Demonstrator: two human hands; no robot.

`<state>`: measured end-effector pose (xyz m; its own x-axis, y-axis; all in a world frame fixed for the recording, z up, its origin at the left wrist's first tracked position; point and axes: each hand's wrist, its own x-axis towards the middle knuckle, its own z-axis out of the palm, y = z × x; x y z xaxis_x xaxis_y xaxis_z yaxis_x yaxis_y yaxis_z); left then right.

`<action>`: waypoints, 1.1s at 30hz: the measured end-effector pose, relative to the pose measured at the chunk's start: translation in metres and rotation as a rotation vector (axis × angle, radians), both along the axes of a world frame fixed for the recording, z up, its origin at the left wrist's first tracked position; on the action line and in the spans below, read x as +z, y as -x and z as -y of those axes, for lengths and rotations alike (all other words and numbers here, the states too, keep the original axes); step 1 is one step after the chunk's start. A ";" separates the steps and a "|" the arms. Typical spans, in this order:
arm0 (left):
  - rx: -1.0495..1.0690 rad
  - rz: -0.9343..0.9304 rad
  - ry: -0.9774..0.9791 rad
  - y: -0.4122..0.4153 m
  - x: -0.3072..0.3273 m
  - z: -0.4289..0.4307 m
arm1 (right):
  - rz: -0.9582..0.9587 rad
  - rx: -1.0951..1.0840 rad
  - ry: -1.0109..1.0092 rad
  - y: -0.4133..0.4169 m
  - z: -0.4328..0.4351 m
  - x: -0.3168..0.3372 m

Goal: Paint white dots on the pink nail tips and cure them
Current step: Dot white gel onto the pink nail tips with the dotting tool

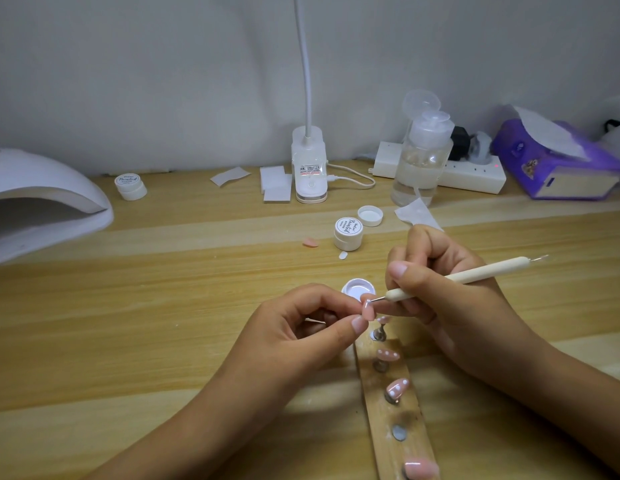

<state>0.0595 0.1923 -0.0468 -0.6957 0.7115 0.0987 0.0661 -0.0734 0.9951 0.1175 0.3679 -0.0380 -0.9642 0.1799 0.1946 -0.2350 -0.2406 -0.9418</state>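
A: Pale wood-grain tabletop (pixel 163 306), grey wall behind. Start w/ the fingers?

B: Yep. Left hand (pixel 301 320): thumb and forefinger pinch one small glossy pink nail tip (pixel 369 311), other fingers curled under. Right hand (pixel 440 289) grips a slim cream-handled dotting tool (pixel 475 276) like a pen. Its metal point touches the top end of the held tip.

A: So mid-dot?

B: I'd say so. Just behind the fingers sits a small open round white pot (pixel 358 289) (white gel, prob.).

A: Rest of the set?

B: They're on the long wooden holder strip (pixel 395 420) below the hands. First dotted pink tip (pixel 387 355), then a second dotted pink tip (pixel 398 388), both w/ white dots showing. One more at the strip's far end is half hidden by the hands, so can't tell its dots. The nearest pink tip (pixel 421 468), at the frame's bottom, looks plain, only a shine. One bare metal stud (pixel 399 433) stands empty; the held tip may belong there.

A: Anything loose?

B: A stray pink tip (pixel 310 242) lies on the table near a closed white screw-lid jar (pixel 348 233).

A: Curing?

B: Big white dome-shaped nail lamp (pixel 42 199) sits far left, well apart from the strip, w/ no tips seen inside. So approx. half the dotting looks done. Cure step not yet begun, far as I can see.
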 end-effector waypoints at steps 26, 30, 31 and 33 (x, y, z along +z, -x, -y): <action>-0.004 -0.004 0.003 0.001 -0.001 0.000 | 0.012 0.015 0.032 0.000 0.001 0.003; -0.002 0.008 -0.005 0.000 0.000 0.000 | 0.015 -0.004 0.034 0.001 0.001 0.002; -0.002 0.011 -0.007 0.000 0.000 0.000 | 0.014 -0.001 0.033 0.001 0.001 0.002; -0.005 0.011 -0.011 0.000 0.000 0.000 | 0.009 0.010 0.025 0.001 0.001 0.003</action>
